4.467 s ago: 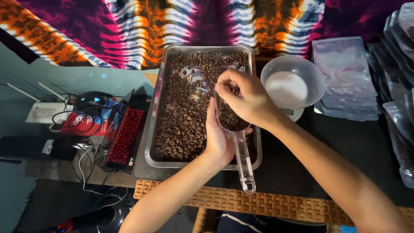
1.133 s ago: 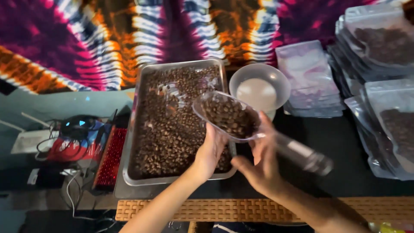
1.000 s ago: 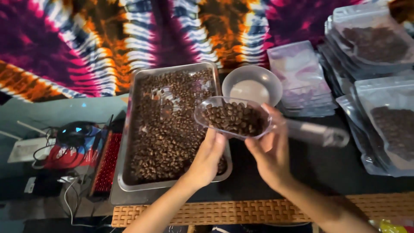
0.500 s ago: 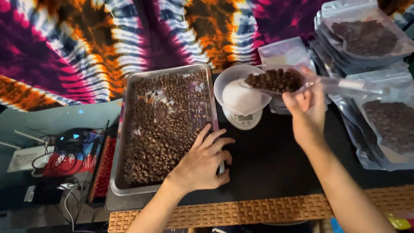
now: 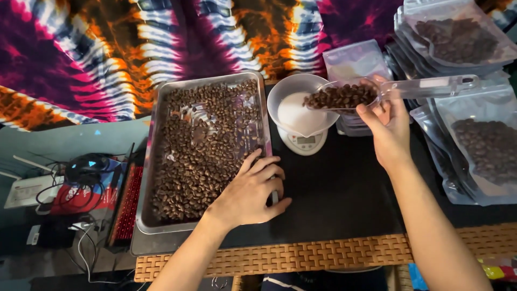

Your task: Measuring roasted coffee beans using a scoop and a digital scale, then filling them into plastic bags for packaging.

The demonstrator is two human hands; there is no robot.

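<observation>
My right hand (image 5: 389, 126) holds a clear plastic scoop (image 5: 377, 92) full of brown coffee beans, level, over the right rim of a white bowl (image 5: 293, 105). The bowl sits on a small white kitchen scale (image 5: 304, 143). My left hand (image 5: 252, 191) rests, fingers spread, on the right edge of a metal tray (image 5: 156, 161) covered with coffee beans (image 5: 202, 145), and holds nothing.
Clear pouches of beans (image 5: 484, 145) lie stacked at the right, with empty pouches (image 5: 353, 59) behind the bowl. A tie-dye cloth (image 5: 134, 48) hangs at the back. Cables and a red device (image 5: 86, 183) lie at the left. A woven mat edge (image 5: 323, 253) runs along the front.
My right hand has carried the full scoop from above the tray rightward to the bowl on the scale. My left hand let go of the scoop and settled on the tray's edge.
</observation>
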